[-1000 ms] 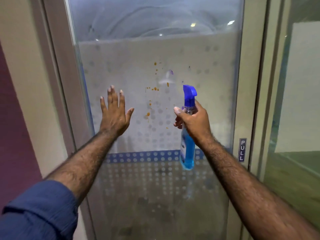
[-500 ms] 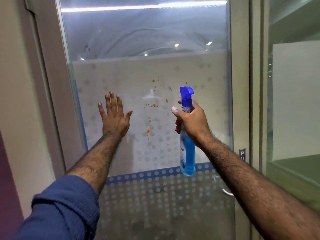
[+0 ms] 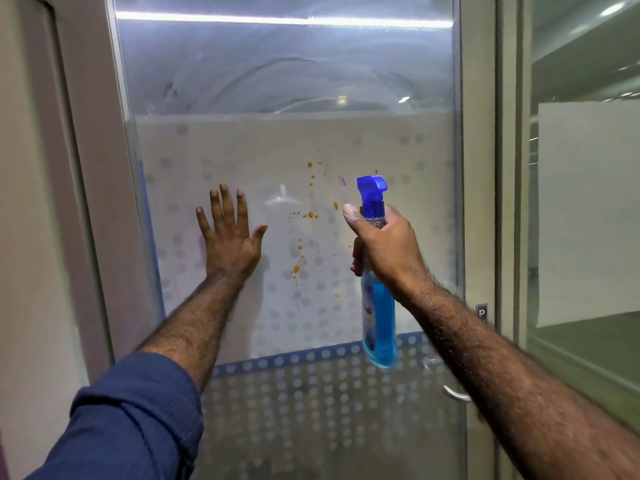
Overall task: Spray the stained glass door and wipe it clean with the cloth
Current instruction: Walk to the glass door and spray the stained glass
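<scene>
The glass door (image 3: 277,81) fills the view, clear at the top and frosted with dots lower down. Orange stains (image 3: 304,216) are spattered across the frosted band between my hands. My left hand (image 3: 230,237) lies flat against the glass, fingers spread, left of the stains. My right hand (image 3: 384,247) grips the neck of a spray bottle (image 3: 379,320) of blue liquid, held upright with its blue nozzle turned toward the glass, just right of the stains. No cloth is in view.
A grey door frame (image 3: 86,202) runs down the left. On the right stand a frame post (image 3: 478,168) with a small pull sign (image 3: 481,311) and a metal handle (image 3: 455,394), then a second glass panel (image 3: 588,202).
The view has tilted upward, showing more of the clear upper glass and a light strip. Both hands keep their places relative to the stains.
</scene>
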